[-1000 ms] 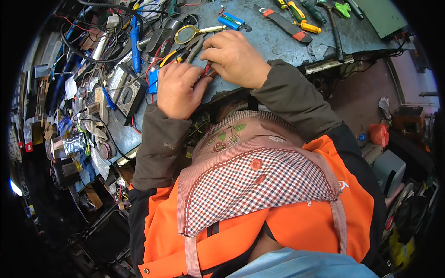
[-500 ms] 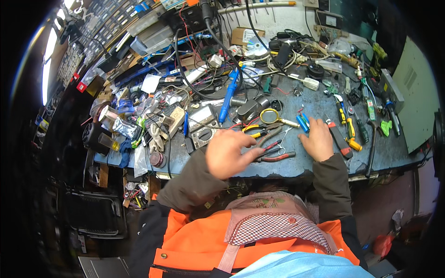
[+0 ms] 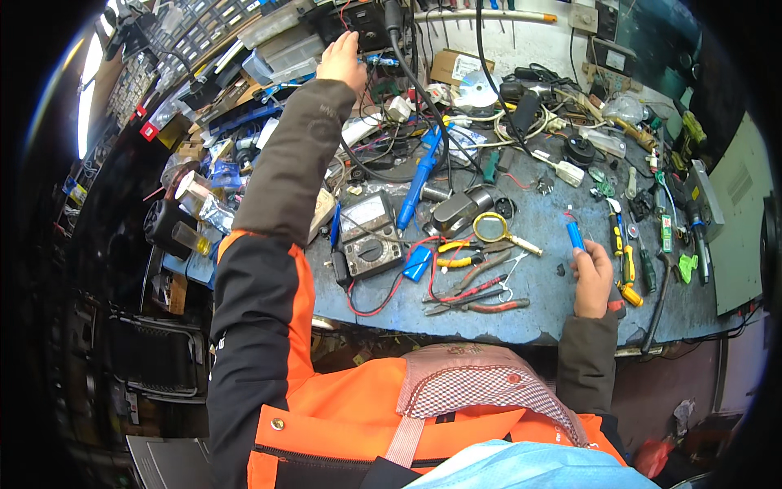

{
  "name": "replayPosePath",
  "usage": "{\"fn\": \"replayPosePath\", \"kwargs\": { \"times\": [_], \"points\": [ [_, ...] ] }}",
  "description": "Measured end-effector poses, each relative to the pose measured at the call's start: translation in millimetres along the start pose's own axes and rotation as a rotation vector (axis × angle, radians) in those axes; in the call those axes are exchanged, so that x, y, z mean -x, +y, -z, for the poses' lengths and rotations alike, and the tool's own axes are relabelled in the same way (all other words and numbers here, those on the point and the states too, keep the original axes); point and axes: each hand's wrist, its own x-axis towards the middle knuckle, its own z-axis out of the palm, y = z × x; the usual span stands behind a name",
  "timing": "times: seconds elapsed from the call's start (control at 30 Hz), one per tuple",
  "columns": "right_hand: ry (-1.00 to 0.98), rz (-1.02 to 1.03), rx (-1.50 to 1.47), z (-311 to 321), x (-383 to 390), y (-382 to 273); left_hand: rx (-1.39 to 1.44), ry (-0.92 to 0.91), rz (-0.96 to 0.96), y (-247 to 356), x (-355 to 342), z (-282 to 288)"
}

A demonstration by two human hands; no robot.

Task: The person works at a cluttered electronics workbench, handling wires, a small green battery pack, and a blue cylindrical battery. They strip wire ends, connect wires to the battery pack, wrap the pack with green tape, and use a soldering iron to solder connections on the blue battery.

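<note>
My right hand [image 3: 594, 279] is closed on a blue cylindrical battery [image 3: 575, 235], which points away from me with thin red wire at its far end. Beneath that wrist lies a tool with a red-tipped handle [image 3: 617, 304], mostly covered. My left arm stretches far forward, and my left hand [image 3: 344, 62] is at the front of a black box [image 3: 358, 24], fingers extended. Whether it touches the box cannot be made out. Nearer on the bench are an analog multimeter [image 3: 375, 244] with red and black leads, a flat blue block [image 3: 418, 263] and several pliers [image 3: 481, 306].
A magnifying glass [image 3: 491, 227], a blue pen-shaped tool [image 3: 417, 189] with a black cable and a grey metal case [image 3: 461, 210] lie mid-bench. Screwdrivers and cutters [image 3: 628, 265] lie at right. Cables and small parts crowd the back and left. A green panel [image 3: 745, 216] stands far right.
My left hand has gone from above the pliers forward to the black box, uncovering the multimeter and blue block. My right hand now grips the blue battery, held slightly farther right in the picture.
</note>
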Motion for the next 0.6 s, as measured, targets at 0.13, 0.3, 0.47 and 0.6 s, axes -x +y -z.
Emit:
{"fn": "replayPosePath", "kwargs": {
  "times": [0.13,0.3,0.47,0.6],
  "points": [
    [-0.024,-0.011,0.012,-1.7,-0.7,-5.7,-0.044,-0.017,0.101,-19.8,-42.2,-38.7],
    [-0.013,-0.018,-0.004,-2.0,3.5,-7.8,-0.186,0.058,0.021,-25.0,-61.5,-62.5],
    [-0.052,-0.068,0.002,-2.3,15.2,-16.8,-0.515,0.286,-0.134,7.4,-46.2,-52.1],
    [-0.061,-0.077,-0.019,-7.0,16.5,-19.5,-0.293,0.131,0.102,12.9,-54.4,-47.3]
  ]
}}
